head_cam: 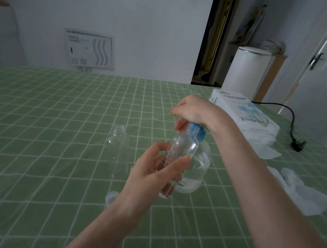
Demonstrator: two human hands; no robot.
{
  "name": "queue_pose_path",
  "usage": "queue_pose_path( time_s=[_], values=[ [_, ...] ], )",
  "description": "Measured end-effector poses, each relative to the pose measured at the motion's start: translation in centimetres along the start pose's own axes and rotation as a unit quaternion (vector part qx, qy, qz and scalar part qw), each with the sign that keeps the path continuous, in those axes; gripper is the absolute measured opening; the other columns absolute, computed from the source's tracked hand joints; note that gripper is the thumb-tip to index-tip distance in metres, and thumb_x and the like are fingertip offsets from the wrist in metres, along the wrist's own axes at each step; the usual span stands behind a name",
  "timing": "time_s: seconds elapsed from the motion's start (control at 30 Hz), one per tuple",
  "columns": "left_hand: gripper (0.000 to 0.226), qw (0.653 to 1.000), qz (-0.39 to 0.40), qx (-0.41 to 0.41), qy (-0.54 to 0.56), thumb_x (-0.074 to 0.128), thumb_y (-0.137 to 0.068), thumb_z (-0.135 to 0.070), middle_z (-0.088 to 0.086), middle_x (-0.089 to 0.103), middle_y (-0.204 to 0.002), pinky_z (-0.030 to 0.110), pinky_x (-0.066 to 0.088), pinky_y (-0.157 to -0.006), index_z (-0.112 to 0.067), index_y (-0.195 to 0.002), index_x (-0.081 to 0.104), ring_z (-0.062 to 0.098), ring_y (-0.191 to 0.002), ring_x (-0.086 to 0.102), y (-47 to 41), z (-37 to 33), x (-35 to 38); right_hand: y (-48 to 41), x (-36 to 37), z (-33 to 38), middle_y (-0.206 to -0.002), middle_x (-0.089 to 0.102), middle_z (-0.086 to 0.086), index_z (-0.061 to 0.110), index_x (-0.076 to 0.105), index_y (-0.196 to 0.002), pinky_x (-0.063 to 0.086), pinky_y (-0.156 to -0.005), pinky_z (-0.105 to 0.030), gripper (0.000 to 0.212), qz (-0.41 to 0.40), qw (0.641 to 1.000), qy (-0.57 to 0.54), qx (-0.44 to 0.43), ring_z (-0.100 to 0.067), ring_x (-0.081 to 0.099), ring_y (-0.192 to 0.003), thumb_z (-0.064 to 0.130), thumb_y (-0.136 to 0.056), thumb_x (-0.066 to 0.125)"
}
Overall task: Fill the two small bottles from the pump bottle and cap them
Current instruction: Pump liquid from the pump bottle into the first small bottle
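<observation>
Pump bottle [199, 168], just one, stands on the green checked cloth [55, 132], and my right hand [194, 111] curls down over its blue pump head [196, 130]. There are two small bottles. My left hand [153, 173] grips one small bottle [182, 146], tilted, with its mouth up at the pump head. The second small bottle [119, 149] stands uncapped just left of the pump bottle. One clear cap [111, 196] lies nearer me, and one tissue pack [245, 116] lies beyond on the right.

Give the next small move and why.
Probably press the pump down with the right hand: it holds the blue head, and the left hand holds a small bottle, seemingly empty, with its mouth at the nozzle.
</observation>
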State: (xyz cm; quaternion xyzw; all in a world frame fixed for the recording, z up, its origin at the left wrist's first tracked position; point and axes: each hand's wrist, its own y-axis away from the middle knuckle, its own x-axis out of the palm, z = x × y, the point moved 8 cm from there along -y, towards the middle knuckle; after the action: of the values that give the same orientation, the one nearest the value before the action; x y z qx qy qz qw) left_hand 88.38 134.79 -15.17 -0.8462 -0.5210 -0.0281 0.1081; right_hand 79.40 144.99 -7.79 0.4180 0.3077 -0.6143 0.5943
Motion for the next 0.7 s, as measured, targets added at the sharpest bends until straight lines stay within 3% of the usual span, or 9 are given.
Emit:
queue_pose_path(
  time_s=[0.2,0.33,0.5,0.7],
  values=[
    [0.025,1.0,0.001,0.005,-0.002,0.065,-0.072,-0.043,0.002,0.069,-0.08,0.018,0.044,-0.052,-0.03,-0.093,0.063,0.013,-0.066,0.058,0.1,-0.1,0.0,0.2,-0.6,0.5,-0.108,0.07,-0.022,-0.004,0.058,-0.123,0.049,-0.097,-0.047,0.038,-0.031,0.999,-0.032,-0.016,-0.038,0.065,-0.105,0.019,-0.093,0.05],
    [0.03,1.0,0.008,0.014,0.0,0.064,-0.073,-0.042,-0.003,0.071,-0.078,0.016,0.045,-0.051,-0.026,-0.099,0.061,0.007,-0.063,0.061,0.0,-0.6,0.2,0.3,-1.3,1.1,-0.095,0.074,-0.015,-0.002,0.061,-0.119,0.052,-0.093,-0.044,0.036,-0.042,0.998,-0.028,-0.03,-0.033,0.069,-0.098,0.021,-0.093,0.05],
    [0.031,1.0,0.006,0.01,0.004,0.064,-0.073,-0.04,-0.003,0.071,-0.079,0.016,0.045,-0.051,-0.024,-0.1,0.061,0.006,-0.062,0.062,-0.1,-0.5,0.2,0.1,-0.8,0.8,-0.101,0.073,-0.016,0.0,0.064,-0.113,0.048,-0.098,-0.042,0.033,-0.019,1.0,-0.016,-0.019,-0.03,0.069,-0.099,0.023,-0.094,0.05],
    [0.018,1.0,-0.007,0.004,-0.008,0.065,-0.071,-0.042,0.007,0.069,-0.081,0.016,0.044,-0.05,-0.033,-0.087,0.064,0.012,-0.065,0.057,0.1,-0.1,0.0,0.0,0.0,0.1,-0.107,0.07,-0.019,0.0,0.06,-0.118,0.046,-0.099,-0.043,0.035,-0.011,1.0,-0.021,-0.007,-0.032,0.067,-0.102,0.023,-0.094,0.049]
  ],
)
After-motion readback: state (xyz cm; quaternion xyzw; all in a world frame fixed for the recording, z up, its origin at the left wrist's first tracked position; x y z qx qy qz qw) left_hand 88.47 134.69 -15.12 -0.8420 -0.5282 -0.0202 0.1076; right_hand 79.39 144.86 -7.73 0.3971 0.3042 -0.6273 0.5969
